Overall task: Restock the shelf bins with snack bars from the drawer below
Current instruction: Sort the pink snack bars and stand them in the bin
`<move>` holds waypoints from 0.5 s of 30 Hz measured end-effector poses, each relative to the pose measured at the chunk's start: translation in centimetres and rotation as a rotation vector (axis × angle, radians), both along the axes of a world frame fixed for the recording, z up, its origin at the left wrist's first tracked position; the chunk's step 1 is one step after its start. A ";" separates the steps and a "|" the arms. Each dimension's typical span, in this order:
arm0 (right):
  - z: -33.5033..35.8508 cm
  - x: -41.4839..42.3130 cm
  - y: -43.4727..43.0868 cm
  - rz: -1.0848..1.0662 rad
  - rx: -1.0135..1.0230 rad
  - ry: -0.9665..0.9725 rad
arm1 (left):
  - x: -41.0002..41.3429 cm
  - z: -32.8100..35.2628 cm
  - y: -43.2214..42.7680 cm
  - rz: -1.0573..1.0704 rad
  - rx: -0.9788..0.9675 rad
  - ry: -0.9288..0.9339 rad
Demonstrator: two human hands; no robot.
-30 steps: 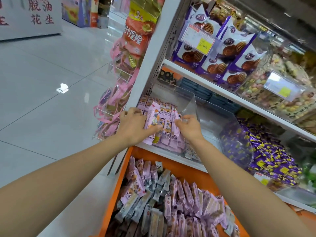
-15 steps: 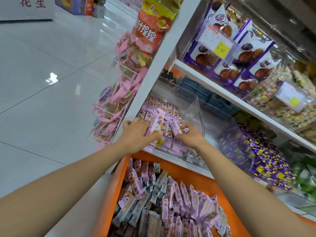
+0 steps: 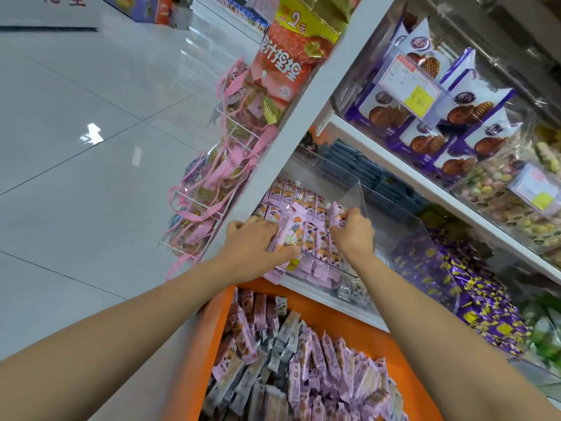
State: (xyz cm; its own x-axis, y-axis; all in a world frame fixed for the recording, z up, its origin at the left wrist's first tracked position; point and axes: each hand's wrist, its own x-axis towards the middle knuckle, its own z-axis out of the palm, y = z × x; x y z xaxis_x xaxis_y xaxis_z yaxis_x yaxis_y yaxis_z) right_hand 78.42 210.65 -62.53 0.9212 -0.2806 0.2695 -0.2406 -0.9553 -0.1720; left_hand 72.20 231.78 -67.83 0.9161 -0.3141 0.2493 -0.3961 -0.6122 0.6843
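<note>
A clear plastic shelf bin [image 3: 353,192] holds rows of pink-wrapped snack bars [image 3: 299,197]. My left hand [image 3: 253,241] grips a pink snack bar [image 3: 290,227] tilted over the front rows of the bin. My right hand [image 3: 353,233] pinches another pink bar [image 3: 335,212] at the bin's right side, by the clear divider. Below, the open orange drawer [image 3: 358,329] is heaped with loose pink and grey bars [image 3: 303,366].
A white shelf upright [image 3: 291,141] borders the bin on the left, with pink ribbon packs on a wire rack [image 3: 212,189] beyond it. Purple candies [image 3: 449,287] fill the bin to the right. Purple cookie bags [image 3: 425,117] and a price tag sit on the shelf above.
Both hands have shifted slightly deeper into the bin with their bars. The camera has moved closer and tilted, so the shelf looks larger.
</note>
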 end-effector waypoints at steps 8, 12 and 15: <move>-1.1 4.2 0.2 -0.079 -0.024 0.064 | 0.5 -0.9 0.2 -0.004 0.024 -0.048; -2.0 4.9 0.2 -0.098 -0.009 0.078 | 0.6 -1.0 0.2 -0.015 0.012 -0.049; -3.0 5.3 -0.3 -0.050 0.004 0.153 | 0.6 -1.1 0.2 -0.018 -0.002 -0.048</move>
